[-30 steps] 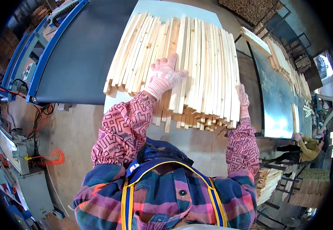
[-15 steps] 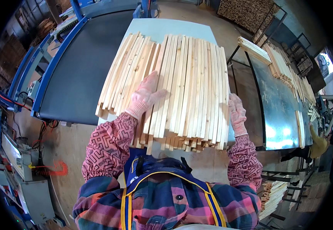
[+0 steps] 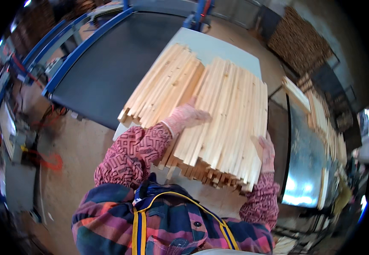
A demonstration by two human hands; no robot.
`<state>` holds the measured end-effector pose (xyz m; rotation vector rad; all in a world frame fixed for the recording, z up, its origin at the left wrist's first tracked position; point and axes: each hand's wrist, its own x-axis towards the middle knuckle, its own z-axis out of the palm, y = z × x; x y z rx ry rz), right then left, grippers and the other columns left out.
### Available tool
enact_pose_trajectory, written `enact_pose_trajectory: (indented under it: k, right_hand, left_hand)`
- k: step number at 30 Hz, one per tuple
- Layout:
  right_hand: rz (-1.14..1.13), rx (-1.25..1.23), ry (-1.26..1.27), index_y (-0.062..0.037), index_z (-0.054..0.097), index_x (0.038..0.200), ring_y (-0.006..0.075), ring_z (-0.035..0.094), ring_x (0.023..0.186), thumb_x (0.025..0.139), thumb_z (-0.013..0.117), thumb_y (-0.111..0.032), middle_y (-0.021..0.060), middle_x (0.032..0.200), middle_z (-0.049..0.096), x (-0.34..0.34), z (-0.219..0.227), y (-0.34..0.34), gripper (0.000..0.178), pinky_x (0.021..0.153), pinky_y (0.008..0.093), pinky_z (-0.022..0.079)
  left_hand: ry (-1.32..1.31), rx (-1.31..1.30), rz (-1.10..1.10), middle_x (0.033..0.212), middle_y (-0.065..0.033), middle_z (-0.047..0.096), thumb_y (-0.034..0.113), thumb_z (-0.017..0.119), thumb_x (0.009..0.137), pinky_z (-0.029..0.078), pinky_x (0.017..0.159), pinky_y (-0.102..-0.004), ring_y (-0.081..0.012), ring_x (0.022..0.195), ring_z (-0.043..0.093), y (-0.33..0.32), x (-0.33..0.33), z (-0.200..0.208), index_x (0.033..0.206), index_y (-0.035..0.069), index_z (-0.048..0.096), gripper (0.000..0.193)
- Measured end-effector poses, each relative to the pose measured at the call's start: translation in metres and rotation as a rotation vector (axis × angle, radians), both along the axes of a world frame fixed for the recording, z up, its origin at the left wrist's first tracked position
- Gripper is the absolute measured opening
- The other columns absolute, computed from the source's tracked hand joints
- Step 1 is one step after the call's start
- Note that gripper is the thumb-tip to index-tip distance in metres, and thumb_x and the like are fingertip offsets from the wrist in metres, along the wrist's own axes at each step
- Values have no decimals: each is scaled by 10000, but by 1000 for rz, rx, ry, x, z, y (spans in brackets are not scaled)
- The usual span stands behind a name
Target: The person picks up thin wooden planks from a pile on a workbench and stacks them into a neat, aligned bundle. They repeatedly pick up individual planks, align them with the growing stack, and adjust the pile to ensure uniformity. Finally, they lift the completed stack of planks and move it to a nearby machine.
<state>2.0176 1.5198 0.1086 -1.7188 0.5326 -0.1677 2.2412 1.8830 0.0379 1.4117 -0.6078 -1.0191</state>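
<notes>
Long pale wood strips [image 3: 229, 123] lie side by side in a layered stack on a light board. My gloved left hand [image 3: 186, 117] rests on the stack, fingers stretched along a lengthwise step between two groups of strips and thumb spread to the right over the top. Left of that step lies another group of wood strips [image 3: 163, 83]. My gloved right hand [image 3: 267, 154] is held flat along the right side of the stack, its fingers straight and partly hidden by the outer strip. Uneven strip ends show at the near edge.
A dark conveyor belt [image 3: 108, 55] with a blue frame runs along the left. To the right stands a shiny metal table [image 3: 305, 170] with more wood strips [image 3: 318, 112] on it. The light board [image 3: 222, 46] extends past the stack's far end. A large wood pile [image 3: 297, 40] stands farther back.
The view has tilted, so the stack appears slanted and lower right. Both hands stay against the strips. The step between the two groups looks wider at the far end.
</notes>
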Motion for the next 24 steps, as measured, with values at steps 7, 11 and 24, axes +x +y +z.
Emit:
enact_pose_trajectory:
  k: [7,11,24]
  right_hand:
    - [21,-208,64,16,401,1520,250,639,1165,1019,572,-229,168,1313,621,2,34,60,583,1031,371,522]
    - [59,-187,176,19,422,1495,309,542,1276,1047,522,-367,205,1396,547,56,50,160,601,1095,432,470]
    - [401,1,12,-60,86,1635,329,636,1218,857,667,-705,214,1357,606,306,-140,510,1166,1098,478,495]
  left_hand:
    - [-208,-60,40,1428,-259,562,347,866,803,462,1072,-368,-338,1258,597,44,15,1,1618,-4,118,1161]
    - [123,-3,310,1450,-272,539,311,907,733,424,1108,-375,-317,1365,520,120,40,-1,1645,76,110,1235]
    - [63,-73,657,1214,-50,670,38,779,867,553,857,-265,-98,995,631,536,233,-174,1619,101,293,897]
